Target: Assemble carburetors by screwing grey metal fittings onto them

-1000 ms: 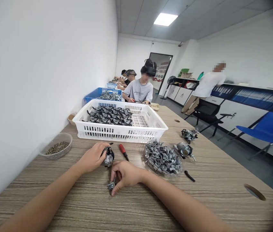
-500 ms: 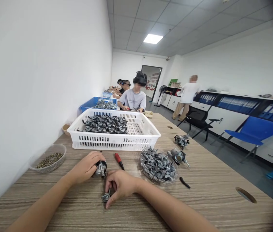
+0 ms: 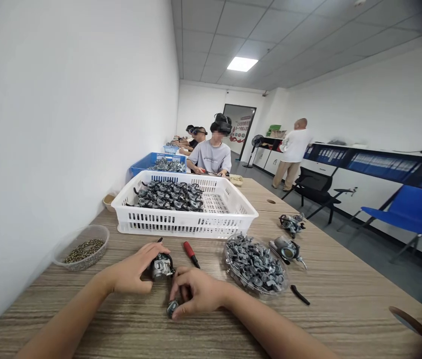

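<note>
A carburetor (image 3: 163, 268) with a silver body and black hose stands on the wooden table. Around its left side curves my left hand (image 3: 133, 269), fingers over the back and thumb near its front. Just right of and nearer than the carburetor, my right hand (image 3: 199, 291) pinches a small grey metal part (image 3: 172, 308) between thumb and fingertips, low over the tabletop. A screwdriver (image 3: 191, 253) with a red handle lies behind my right hand. On the right, a clear bowl (image 3: 229, 271) holds many similar grey metal parts.
A white crate (image 3: 184, 224) of carburetors stands behind. Brass screws fill a clear tub (image 3: 100, 252) at left. Two more carburetors (image 3: 288, 249) and a short black hose (image 3: 300, 294) lie at right. A co-worker (image 3: 211, 157) sits across, beside a blue crate (image 3: 139, 164).
The view has shifted slightly left and up. My left thumb has loosened from the carburetor's front, showing more of its body. The small part has turned in my right fingers.
</note>
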Motion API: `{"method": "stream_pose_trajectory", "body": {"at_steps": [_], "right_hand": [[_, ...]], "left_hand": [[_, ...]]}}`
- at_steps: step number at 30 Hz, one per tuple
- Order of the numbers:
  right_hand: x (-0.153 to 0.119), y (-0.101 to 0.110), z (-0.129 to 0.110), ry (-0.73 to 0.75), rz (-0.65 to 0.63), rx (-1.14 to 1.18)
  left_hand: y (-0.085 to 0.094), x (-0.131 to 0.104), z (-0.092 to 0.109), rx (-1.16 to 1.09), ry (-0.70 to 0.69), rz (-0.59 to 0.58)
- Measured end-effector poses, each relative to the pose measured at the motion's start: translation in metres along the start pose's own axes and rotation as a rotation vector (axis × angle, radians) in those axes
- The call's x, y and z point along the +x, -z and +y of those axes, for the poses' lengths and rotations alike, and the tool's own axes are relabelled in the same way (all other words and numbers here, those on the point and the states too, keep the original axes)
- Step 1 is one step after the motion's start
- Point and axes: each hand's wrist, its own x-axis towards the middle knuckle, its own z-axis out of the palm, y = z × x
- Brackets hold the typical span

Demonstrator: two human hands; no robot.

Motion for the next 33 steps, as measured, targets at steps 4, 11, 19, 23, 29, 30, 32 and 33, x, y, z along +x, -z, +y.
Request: {"method": "stream_pose_trajectory", "body": {"at_steps": [4,11,19,23,29,30,32,33], "right_hand": [[-0.005,0.005,-0.005,-0.001,-0.046,0.030],[-0.012,0.029,-0.027,0.072,-0.073,0.047],[-0.009,0.034,-0.006,0.150,0.488,0.063],[-0.004,0.025,0.007,0.176,0.550,0.103],[-0.005,0.021,0.004,0.207,0.532,0.044],[-0.006,0.019,0.002,0.204,0.533,0.034],[-0.006,0.016,-0.003,0.192,0.540,0.027],[-0.006,0.014,-0.005,0.184,0.543,0.026]], "left_hand": [[-0.003,0.002,0.004,0.010,0.009,0.034],[-0.011,0.011,0.014,0.102,0.011,0.130],[-0.013,0.014,0.017,0.215,0.073,0.177],[-0.014,0.014,0.016,0.230,0.029,0.218],[-0.032,0.018,0.035,0.302,0.165,0.285],[-0.035,0.019,0.040,0.310,0.195,0.298],[-0.041,0.019,0.049,0.317,0.234,0.323],[-0.043,0.019,0.053,0.312,0.249,0.331]]}}
